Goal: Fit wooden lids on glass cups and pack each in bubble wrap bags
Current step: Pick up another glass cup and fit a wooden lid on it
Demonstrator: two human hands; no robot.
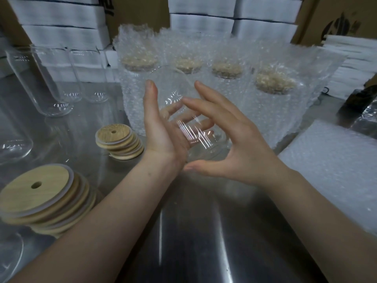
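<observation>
I hold a clear glass cup (pixel 206 144) tilted above the steel table (pixel 193 231), with no lid on it. My left hand (pixel 161 135) cradles its left side, thumb pointing up, fingers curled behind the glass and showing through it. My right hand (pixel 240 144) spans the cup from the right, fingers over the top and thumb underneath. Two stacks of round wooden lids with a centre hole lie to the left, one near (pixel 40 193) and one farther (pixel 116 135). Several lidded cups in bubble wrap bags (pixel 273 103) stand just behind my hands.
Empty glass cups (pixel 51 78) stand at the back left, and more show at the left edge. A flat pile of bubble wrap bags (pixel 330 170) lies at the right. White foam boxes (pixel 61 33) and cardboard cartons (pixel 336 17) wall off the back.
</observation>
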